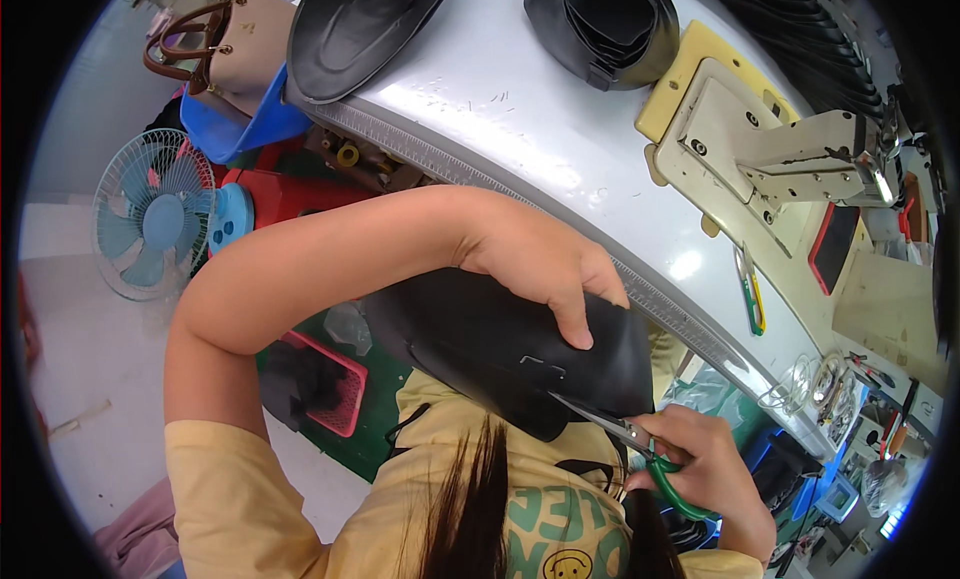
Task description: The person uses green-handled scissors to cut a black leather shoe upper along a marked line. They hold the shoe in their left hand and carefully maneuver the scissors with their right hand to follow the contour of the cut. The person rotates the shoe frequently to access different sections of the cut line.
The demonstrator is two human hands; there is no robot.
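My left hand (540,264) reaches across from the left and grips the upper edge of a curved black leather-like piece (465,329), thumb on its near face. The piece is held against my front, beside the table edge. Two small pale marks show on its surface. In my right hand (710,459) is a pair of green-handled scissors (605,419), fingers in the loops. The blades point left, with the tips at the lower part of the black piece. Whether they are cutting into it or just lie against it, I cannot tell.
A metal ruler (420,151) runs along the white table's edge (480,109). Black moulded pieces (360,39) and a black rounded stack (605,29) lie on top. A sewing machine (800,159) stands right, near small snips (749,294). A fan (165,219) and pink basket (345,399) are left.
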